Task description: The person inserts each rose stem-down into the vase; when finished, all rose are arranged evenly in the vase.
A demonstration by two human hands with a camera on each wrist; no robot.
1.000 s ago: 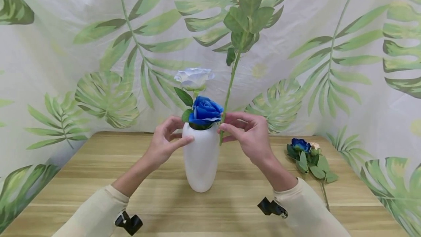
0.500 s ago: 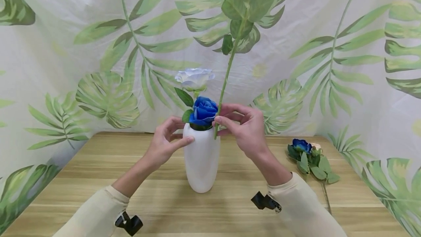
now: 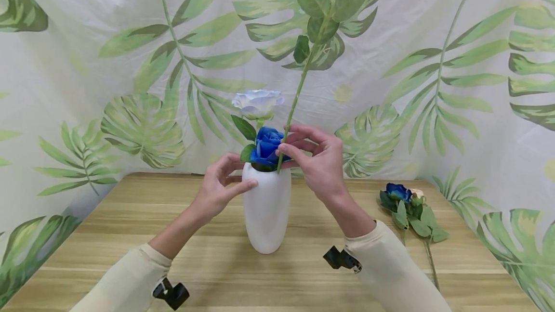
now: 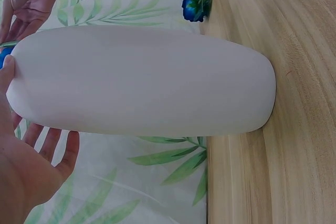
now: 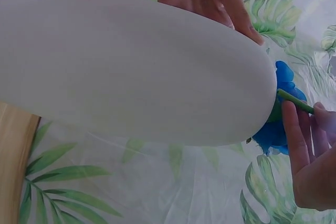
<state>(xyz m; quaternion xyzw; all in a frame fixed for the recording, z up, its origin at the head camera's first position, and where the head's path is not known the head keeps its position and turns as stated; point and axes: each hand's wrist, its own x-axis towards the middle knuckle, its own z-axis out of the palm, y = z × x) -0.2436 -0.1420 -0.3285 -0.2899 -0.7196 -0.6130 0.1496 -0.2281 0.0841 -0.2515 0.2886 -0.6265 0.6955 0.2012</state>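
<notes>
A white vase [image 3: 266, 215] stands upright on the table, holding a blue rose [image 3: 264, 146] low in its mouth and a pale white-blue rose [image 3: 257, 104] above it. My left hand [image 3: 220, 184] grips the vase near the rim, thumb in front and fingers on the far side. Between thumb and fingers, my right hand [image 3: 323, 162] pinches the lower stem of a long rose [image 3: 299, 85], leaning right, its red bloom mostly cut off at the top. In the right wrist view the stem's tip [image 5: 283, 94] is at the vase mouth; whether it is inside I cannot tell.
On the right of the wooden table [image 3: 173, 220] lie another blue rose [image 3: 397, 191] and a pale peach rose [image 3: 417, 194] with leaves and stems. Behind the table hangs a leaf-print cloth [image 3: 208, 28].
My right hand has moved left and slightly up, bringing the stem's lower end from beside the vase to its rim. The left hand and vase stay almost still.
</notes>
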